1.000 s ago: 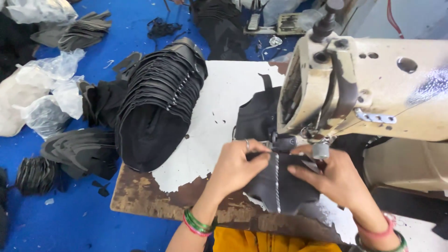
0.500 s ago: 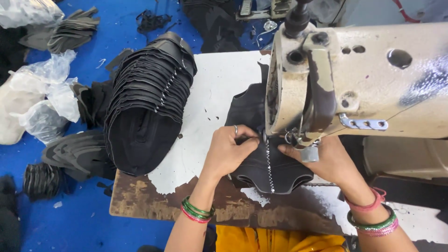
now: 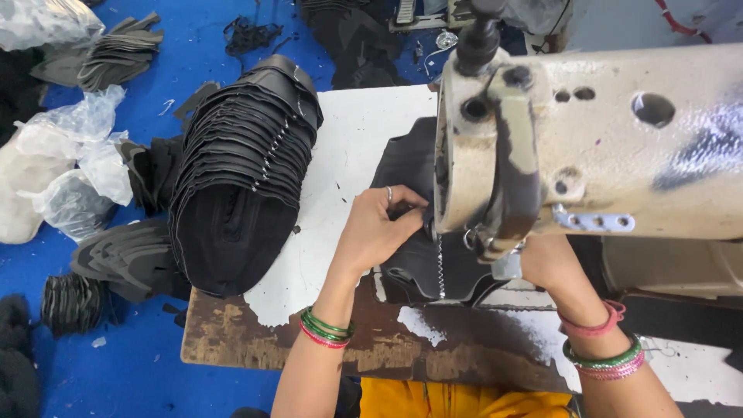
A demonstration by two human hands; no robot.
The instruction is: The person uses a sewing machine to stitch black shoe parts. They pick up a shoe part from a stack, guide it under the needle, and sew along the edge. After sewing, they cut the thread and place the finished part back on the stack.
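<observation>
the worn cream sewing machine head [image 3: 588, 147] hides your right hand [image 3: 546, 262], grip unreadable; your left hand [image 3: 378, 228] presses flat on the black leather piece with white zigzag stitching [image 3: 433, 263].

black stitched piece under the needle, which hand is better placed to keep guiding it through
Probably the left hand: it lies in plain view, fingers pressed flat on the black leather piece with the white zigzag seam, beside the seam. The right hand is mostly hidden behind the cream sewing machine head.
</observation>
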